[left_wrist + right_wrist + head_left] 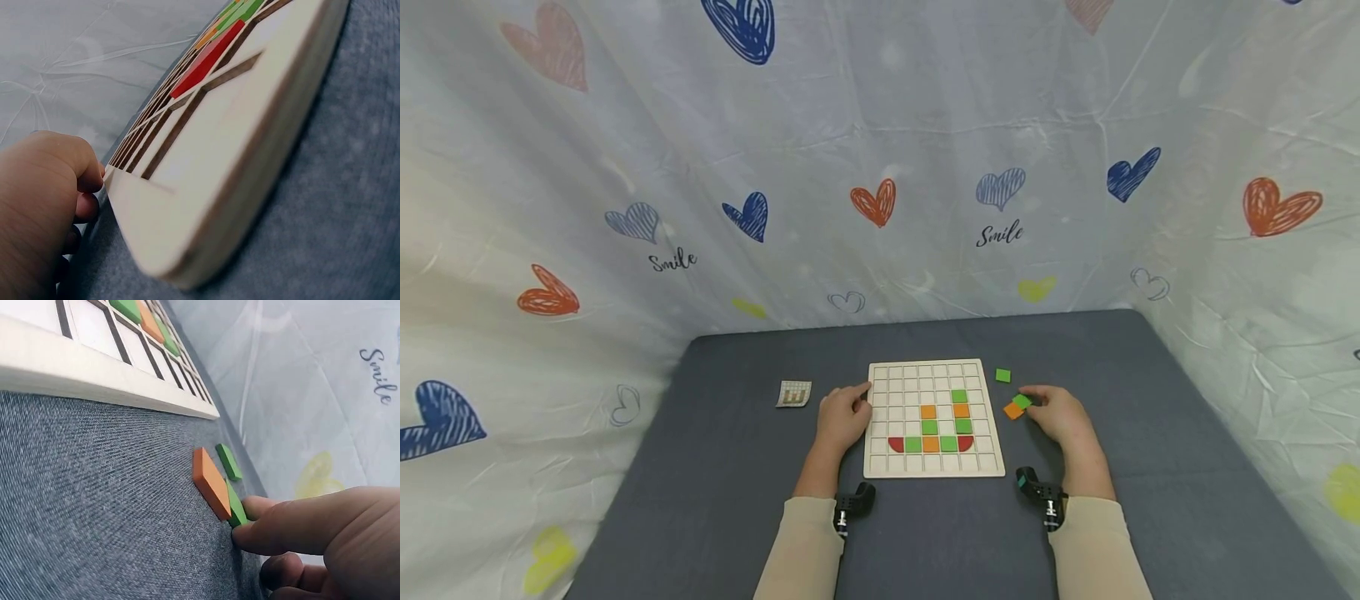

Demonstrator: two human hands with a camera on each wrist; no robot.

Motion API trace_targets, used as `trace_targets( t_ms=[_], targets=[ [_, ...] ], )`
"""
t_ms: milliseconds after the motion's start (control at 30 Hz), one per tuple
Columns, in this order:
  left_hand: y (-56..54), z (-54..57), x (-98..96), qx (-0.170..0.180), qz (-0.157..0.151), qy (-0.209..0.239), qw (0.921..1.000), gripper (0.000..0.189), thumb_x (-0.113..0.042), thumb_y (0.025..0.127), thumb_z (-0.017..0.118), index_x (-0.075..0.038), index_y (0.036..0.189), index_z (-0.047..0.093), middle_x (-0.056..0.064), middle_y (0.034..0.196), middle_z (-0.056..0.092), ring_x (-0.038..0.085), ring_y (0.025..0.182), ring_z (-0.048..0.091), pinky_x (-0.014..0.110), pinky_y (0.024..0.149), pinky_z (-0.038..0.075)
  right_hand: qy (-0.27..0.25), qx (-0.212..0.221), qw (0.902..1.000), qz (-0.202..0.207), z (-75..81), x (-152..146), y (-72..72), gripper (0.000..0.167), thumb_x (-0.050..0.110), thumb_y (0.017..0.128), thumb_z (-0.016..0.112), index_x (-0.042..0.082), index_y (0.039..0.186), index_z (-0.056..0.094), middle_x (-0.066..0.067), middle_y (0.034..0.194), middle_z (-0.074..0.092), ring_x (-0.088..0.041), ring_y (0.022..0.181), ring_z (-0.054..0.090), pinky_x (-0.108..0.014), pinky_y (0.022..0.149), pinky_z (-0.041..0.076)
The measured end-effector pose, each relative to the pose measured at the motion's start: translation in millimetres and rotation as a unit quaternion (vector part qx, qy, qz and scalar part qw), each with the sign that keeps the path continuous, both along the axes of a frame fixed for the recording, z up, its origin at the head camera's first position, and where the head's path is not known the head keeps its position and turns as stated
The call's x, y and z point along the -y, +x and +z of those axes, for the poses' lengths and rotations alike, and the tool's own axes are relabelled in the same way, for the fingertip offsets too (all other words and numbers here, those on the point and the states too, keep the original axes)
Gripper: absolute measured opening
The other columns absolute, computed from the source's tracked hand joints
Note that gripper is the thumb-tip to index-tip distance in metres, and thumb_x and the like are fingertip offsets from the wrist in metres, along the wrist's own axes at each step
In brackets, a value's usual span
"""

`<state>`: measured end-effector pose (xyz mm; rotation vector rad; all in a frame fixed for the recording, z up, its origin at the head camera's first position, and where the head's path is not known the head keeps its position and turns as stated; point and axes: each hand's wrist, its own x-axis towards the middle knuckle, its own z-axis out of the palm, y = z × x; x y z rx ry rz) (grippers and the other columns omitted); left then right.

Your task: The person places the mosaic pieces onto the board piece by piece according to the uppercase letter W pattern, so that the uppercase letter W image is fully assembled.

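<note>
A pale wooden grid board lies on the table with green, orange and red tiles set in its cells. Along its lower row, a rounded red tile is at one end and another red tile at the other. My left hand touches the board's left edge with the extended index finger. To the right of the board, my right hand pinches a loose green tile between thumb and index finger. Against that tile lies an orange tile; farther back is another green tile.
A small card printed with a grid pattern lies left of the board. Dark grey cloth covers the table. Behind and at the sides hangs a pale curtain with hearts on it.
</note>
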<state>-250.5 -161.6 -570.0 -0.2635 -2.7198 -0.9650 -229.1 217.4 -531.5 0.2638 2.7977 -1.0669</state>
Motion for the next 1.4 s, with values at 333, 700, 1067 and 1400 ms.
trace_targets(
  t_ms=[333,700,1067,1400],
  targets=[
    [-0.2,0.0,0.7,0.02,-0.001,0.002,0.9998,0.045,-0.012,0.094,0.052,-0.012,0.136,0.07,-0.003,0.059,0.04,0.017,0.06,0.032,0.038,0.074,0.031,0.009,-0.012,0.9999,-0.001,-0.1,-1.9,1.4,0.038,0.012,0.095,0.067,0.001,0.131,0.067,-0.023,0.112,0.063,-0.034,0.093,0.055,-0.052,0.081,0.045],
    [0.2,1.0,0.9,0.015,-0.003,0.0,0.9999,0.045,-0.012,0.094,0.052,-0.011,0.135,0.07,-0.003,0.057,0.039,0.017,0.059,0.031,0.038,0.073,0.031,0.016,-0.076,0.9968,-0.016,17.2,-9.3,7.4,0.036,0.017,0.092,0.072,-0.003,0.122,0.068,-0.011,0.086,0.05,-0.025,0.074,0.048,-0.039,0.063,0.037],
    [-0.4,-0.2,1.5,0.011,-0.005,-0.002,0.9999,0.045,-0.012,0.094,0.052,-0.011,0.135,0.07,-0.004,0.058,0.04,0.016,0.059,0.031,0.038,0.073,0.032,0.008,-0.135,0.9907,-0.014,58.5,8.1,18.9,0.039,0.023,0.096,0.071,0.002,0.128,0.069,-0.007,0.082,0.041,-0.024,0.069,0.038,-0.04,0.064,0.031],
    [0.2,0.5,0.7,0.008,-0.001,-0.002,1.0,0.045,-0.011,0.093,0.052,-0.011,0.134,0.071,-0.004,0.06,0.041,0.016,0.06,0.032,0.039,0.073,0.031,-0.021,-0.173,0.9841,0.035,75.9,50.5,25.3,0.034,0.021,0.093,0.076,0.005,0.123,0.073,-0.007,0.081,0.043,-0.023,0.068,0.041,-0.037,0.059,0.034]
  ],
)
